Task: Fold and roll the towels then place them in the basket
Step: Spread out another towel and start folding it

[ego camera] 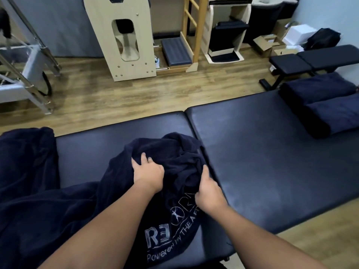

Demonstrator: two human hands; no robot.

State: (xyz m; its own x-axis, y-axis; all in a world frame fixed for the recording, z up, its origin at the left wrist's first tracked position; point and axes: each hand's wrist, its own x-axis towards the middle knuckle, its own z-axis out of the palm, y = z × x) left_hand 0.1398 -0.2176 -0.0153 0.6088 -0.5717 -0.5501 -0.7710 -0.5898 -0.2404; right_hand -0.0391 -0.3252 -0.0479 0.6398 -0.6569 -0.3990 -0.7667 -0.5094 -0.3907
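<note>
Under both hands, on the dark padded counter (262,152): a crumpled navy towel (174,152), bunched in a heap, its near part draped toward the person with pale printed lettering showing. Left hand (148,172) laid on top of the heap, thumb and fingers curled into the cloth, gripping a fold. Right hand (208,189) at the heap's right edge, fingers tucked round a bunch of the fabric, clamped on it. Hands near each other, not touching, with folds of towel between.

Left of the left hand, more navy cloth (27,171) spread loose over the counter end and hanging off the near edge; whether one towel or several cannot be told. Far right of the right hand, well apart, two folded navy towels (322,101) lying side by side, touching, at the counter's far corner. Beyond them, a black padded bench (310,61). Further off from the hands, wood-look floor (116,94), a pale wooden apparatus (124,35) standing upright, and open cardboard boxes (268,43) by the wall.
</note>
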